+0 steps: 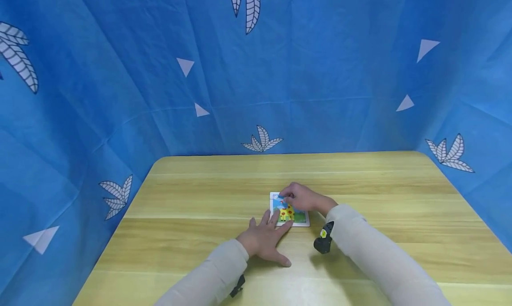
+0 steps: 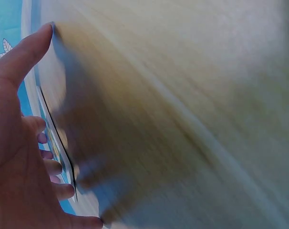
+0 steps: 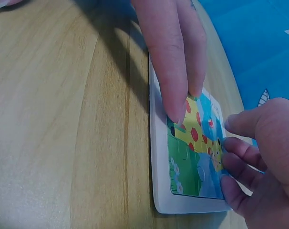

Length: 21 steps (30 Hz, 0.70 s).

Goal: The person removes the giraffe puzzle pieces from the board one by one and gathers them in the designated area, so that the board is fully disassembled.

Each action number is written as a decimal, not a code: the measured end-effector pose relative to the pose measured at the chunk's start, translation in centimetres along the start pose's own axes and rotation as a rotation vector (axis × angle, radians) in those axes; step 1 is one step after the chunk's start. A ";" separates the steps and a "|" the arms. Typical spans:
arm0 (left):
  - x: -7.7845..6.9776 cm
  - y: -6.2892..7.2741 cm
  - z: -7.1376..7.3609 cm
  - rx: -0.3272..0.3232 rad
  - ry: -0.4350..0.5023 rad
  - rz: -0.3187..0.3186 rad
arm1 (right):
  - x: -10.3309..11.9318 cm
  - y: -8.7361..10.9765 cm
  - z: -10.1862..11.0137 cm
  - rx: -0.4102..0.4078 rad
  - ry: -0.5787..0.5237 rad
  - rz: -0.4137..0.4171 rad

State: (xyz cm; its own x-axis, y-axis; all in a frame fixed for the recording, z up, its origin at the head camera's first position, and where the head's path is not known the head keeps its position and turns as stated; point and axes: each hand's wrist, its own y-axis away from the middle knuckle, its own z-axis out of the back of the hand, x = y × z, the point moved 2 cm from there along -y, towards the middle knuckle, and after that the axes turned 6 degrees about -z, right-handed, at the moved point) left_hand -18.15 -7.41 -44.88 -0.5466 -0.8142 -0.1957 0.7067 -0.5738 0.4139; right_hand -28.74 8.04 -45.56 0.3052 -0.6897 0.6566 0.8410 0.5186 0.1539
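A small jigsaw puzzle (image 3: 186, 157) with a yellow, red-spotted giraffe lies flat on the table in a white frame (image 1: 302, 224). My left hand (image 1: 265, 240) is spread palm down at its near left side. Two of that hand's fingers (image 3: 166, 71) reach over the frame onto the picture in the right wrist view, and its thumb points away over the wood. At the puzzle's far right part is my right hand (image 1: 302, 197), with bent fingertips (image 3: 230, 183) touching the picture's surface. Its palm hides part of the puzzle in the head view.
The wooden table (image 1: 200, 186) has rounded far corners. A blue curtain (image 1: 320, 74) with white leaves and triangles hangs behind and along both sides. Dark devices are strapped at both wrists, one of them a black wrist unit (image 1: 324, 238) under the right sleeve.
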 end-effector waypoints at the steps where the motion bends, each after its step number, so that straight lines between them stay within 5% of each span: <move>1: 0.0 0.0 -0.1 0.002 -0.001 -0.002 | -0.1 -0.1 0.0 0.006 -0.001 0.008; 10: -0.1 -0.1 -0.2 0.006 -0.002 0.002 | -0.2 -0.5 -0.2 0.045 0.020 0.038; 21: -0.1 -0.4 -0.1 0.018 -0.020 0.013 | -0.2 -0.6 -0.1 0.017 0.049 -0.063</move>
State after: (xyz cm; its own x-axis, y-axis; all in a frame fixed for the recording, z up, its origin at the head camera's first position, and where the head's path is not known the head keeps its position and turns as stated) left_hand -18.33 -7.15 -45.10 -0.5461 -0.8198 -0.1722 0.7062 -0.5611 0.4319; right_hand -29.26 7.79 -45.88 0.2742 -0.7450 0.6081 0.8516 0.4819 0.2065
